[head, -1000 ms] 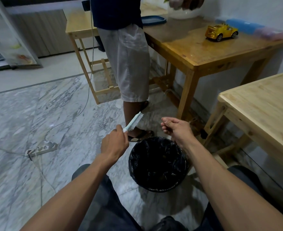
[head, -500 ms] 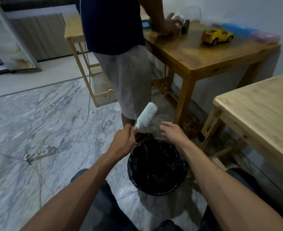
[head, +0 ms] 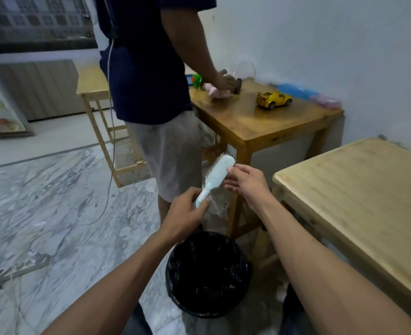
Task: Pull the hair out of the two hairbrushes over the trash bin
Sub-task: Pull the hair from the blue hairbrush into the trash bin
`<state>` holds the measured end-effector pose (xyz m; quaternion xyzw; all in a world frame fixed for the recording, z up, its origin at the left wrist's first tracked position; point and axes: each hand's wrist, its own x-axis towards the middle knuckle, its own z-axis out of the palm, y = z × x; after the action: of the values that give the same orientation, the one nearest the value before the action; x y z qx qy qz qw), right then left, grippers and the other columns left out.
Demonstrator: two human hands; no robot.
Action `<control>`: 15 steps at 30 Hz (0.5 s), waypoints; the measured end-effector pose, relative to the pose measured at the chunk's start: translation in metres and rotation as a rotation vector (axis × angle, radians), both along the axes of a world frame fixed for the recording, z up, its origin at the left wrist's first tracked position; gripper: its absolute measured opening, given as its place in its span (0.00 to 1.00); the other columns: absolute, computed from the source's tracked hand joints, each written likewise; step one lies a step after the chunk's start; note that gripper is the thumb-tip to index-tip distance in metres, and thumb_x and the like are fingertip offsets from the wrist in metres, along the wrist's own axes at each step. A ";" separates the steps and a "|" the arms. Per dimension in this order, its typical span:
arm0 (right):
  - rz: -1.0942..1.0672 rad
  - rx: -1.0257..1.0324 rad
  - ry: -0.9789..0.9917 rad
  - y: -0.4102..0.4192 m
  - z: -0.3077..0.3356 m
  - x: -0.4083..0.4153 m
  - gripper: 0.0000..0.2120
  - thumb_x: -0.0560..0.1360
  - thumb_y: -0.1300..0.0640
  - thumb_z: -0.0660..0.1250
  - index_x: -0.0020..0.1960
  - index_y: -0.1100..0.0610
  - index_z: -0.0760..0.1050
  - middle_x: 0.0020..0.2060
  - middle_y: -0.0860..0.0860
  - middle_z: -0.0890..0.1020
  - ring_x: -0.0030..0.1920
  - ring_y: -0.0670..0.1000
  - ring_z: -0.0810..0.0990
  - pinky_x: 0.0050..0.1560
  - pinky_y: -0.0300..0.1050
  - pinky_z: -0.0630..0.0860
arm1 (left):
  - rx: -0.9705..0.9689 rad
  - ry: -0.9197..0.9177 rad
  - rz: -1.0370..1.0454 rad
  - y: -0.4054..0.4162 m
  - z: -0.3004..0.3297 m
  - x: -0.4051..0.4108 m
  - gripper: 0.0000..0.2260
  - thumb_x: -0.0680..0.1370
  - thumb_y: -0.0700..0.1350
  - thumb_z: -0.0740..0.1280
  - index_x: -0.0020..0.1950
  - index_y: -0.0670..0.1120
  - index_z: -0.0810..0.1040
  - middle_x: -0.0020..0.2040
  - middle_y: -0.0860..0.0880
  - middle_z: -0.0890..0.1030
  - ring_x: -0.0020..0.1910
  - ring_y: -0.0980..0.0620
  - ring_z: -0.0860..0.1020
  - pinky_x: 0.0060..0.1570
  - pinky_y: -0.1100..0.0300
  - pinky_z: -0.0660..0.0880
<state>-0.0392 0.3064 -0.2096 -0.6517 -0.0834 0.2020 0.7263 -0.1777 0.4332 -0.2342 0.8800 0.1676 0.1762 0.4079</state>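
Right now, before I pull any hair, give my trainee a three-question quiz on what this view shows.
1. True or false: the left hand holds the hairbrush by its handle.
2. What is the right hand doing? A) touching the brush head B) resting on the light wooden table C) reaching into the trash bin
3. Fill in: on the darker table stands a yellow toy ____.

Key: 1 true; 2 A; 3 car.
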 end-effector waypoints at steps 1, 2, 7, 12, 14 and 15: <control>-0.022 0.007 -0.020 -0.007 0.009 0.004 0.01 0.79 0.61 0.70 0.50 0.56 0.80 0.42 0.56 0.87 0.38 0.51 0.85 0.42 0.43 0.83 | 0.003 -0.041 -0.010 -0.005 0.006 0.005 0.07 0.80 0.49 0.68 0.57 0.52 0.79 0.44 0.56 0.82 0.39 0.62 0.79 0.36 0.70 0.72; -0.040 0.011 -0.043 -0.015 0.020 0.007 0.01 0.80 0.61 0.69 0.51 0.57 0.80 0.43 0.57 0.87 0.39 0.51 0.85 0.42 0.43 0.83 | 0.015 -0.073 -0.017 -0.010 0.014 0.011 0.07 0.79 0.48 0.69 0.57 0.51 0.79 0.45 0.55 0.83 0.40 0.61 0.79 0.36 0.70 0.72; -0.161 -0.007 -0.127 -0.073 0.069 0.032 0.08 0.80 0.60 0.68 0.58 0.63 0.79 0.45 0.60 0.86 0.41 0.53 0.85 0.38 0.40 0.83 | 0.102 -0.200 -0.110 -0.051 0.046 0.055 0.10 0.76 0.44 0.71 0.57 0.47 0.82 0.45 0.52 0.84 0.42 0.53 0.80 0.43 0.53 0.77; -0.316 -0.049 -0.185 -0.156 0.100 0.066 0.11 0.79 0.58 0.69 0.57 0.63 0.82 0.47 0.60 0.88 0.42 0.53 0.86 0.42 0.43 0.83 | 0.205 -0.270 -0.198 -0.120 0.074 0.110 0.15 0.77 0.48 0.71 0.63 0.47 0.82 0.49 0.51 0.79 0.46 0.51 0.78 0.46 0.52 0.77; -0.381 -0.067 -0.191 -0.191 0.110 0.074 0.08 0.79 0.60 0.69 0.52 0.64 0.83 0.43 0.59 0.87 0.41 0.54 0.85 0.43 0.44 0.84 | 0.215 -0.278 -0.229 -0.154 0.080 0.131 0.16 0.78 0.50 0.70 0.64 0.47 0.81 0.48 0.51 0.75 0.44 0.52 0.75 0.44 0.53 0.75; -0.414 -0.075 -0.187 -0.209 0.115 0.078 0.07 0.79 0.61 0.68 0.51 0.64 0.83 0.42 0.59 0.85 0.40 0.54 0.84 0.43 0.43 0.84 | 0.219 -0.280 -0.248 -0.171 0.081 0.140 0.17 0.78 0.50 0.69 0.65 0.46 0.81 0.48 0.50 0.74 0.45 0.52 0.75 0.44 0.53 0.75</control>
<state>0.0391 0.0973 -0.0948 -0.6972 -0.0071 -0.0097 0.7168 -0.0374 0.2619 -0.1528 0.8999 -0.0204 0.2624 0.3478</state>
